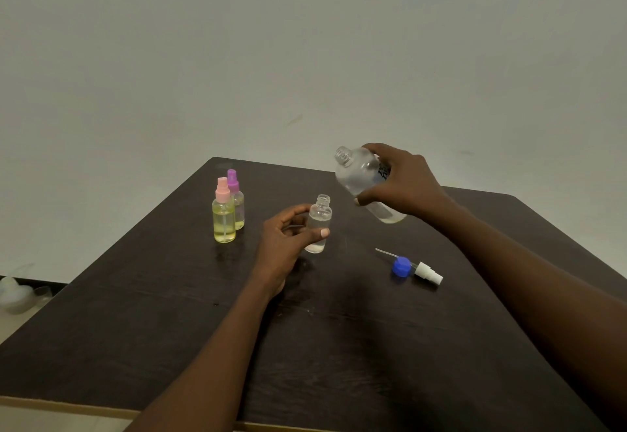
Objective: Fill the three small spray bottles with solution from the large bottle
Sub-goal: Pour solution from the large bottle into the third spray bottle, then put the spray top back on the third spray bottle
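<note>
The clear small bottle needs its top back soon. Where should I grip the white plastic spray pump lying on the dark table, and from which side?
Pinch the white plastic spray pump from above, across its wide white collar. It lies flat, its thin dip tube running left past the blue cap, too flimsy to hold.

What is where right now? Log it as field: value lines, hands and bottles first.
left hand: holds small bottle, upright, uncapped
right hand: grips large bottle, uncapped, tilted, off the table
pouring: no stream visible
capped: pink-top bottle, purple-top bottle behind it, both standing, far left
loose: blue cap and sprayer lying together on the table, right
</note>
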